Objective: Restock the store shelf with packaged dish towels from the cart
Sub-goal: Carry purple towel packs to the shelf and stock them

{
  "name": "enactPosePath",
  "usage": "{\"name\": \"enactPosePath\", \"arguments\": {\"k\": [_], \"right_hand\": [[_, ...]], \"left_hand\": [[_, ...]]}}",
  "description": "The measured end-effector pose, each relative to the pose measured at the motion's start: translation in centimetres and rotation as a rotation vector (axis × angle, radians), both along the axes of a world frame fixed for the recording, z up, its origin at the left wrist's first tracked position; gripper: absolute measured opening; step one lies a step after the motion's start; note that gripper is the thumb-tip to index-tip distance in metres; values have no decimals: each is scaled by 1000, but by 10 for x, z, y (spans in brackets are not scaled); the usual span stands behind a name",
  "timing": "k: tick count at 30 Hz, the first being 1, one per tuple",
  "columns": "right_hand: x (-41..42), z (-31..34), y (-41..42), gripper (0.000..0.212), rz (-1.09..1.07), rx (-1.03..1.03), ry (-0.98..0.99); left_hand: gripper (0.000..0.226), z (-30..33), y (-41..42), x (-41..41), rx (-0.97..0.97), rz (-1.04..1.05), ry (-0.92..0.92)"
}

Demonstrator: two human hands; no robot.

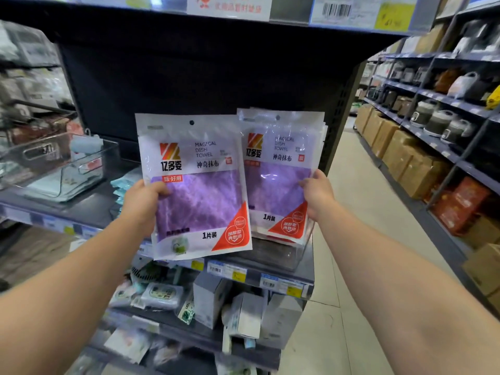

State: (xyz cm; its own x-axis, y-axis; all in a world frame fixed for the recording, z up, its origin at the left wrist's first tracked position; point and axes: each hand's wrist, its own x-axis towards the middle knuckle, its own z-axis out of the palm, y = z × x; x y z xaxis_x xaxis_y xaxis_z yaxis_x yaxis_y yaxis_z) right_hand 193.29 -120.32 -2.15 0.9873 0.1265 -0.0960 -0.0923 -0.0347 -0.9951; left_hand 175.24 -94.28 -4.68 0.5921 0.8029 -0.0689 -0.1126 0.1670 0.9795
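We stand before the store shelf [281,269], the largest thing here, and we judge that the restocking is in the middle. A stack of towel packs [281,169] stands upright at the right end of this shelf, inside what looks like a clear bin [293,254], so a part of the work is done. The shelf space left of the stack, behind our left pack, looks dark and free, but it is mostly hidden, so we cannot say how much room is left. The cart is not in view, so we cannot tell how many packs wait in it.

We count one shelf unit in front, one stack, and one single dish towel pack [197,185] held in the air before the shelf, partly covering the stack. How many packs are in the stack we cannot count exactly; several edges show at its right side.

Two hands are in view. Our left hand [143,201] grips the single pack at its left edge, thumb in front, the fingers behind it. Our right hand [316,193] holds the stack at its right edge; its fingers are hidden behind the packs, so we judge, but cannot see, that they are curled there.

Also on the shelf, one clear box [54,163] stands far left, with some pale green packs [123,188] beside it.
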Motion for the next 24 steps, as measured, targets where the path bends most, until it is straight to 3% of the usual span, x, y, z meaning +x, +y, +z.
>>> {"name": "enactPosePath", "arguments": {"k": [6, 12, 21, 24], "right_hand": [[6, -10, -18, 30, -68, -261, -63], [7, -14, -23, 32, -64, -269, -90], [7, -18, -18, 17, -133, -299, -189], [6, -19, -18, 28, -113, -280, -187]], "left_hand": [[23, -5, -4, 9, -49, -45, 3], [22, -4, -14, 15, -36, -74, -8], [19, -5, -23, 13, -36, -119, -11], [20, -7, -26, 15, -35, -139, 4]]}}
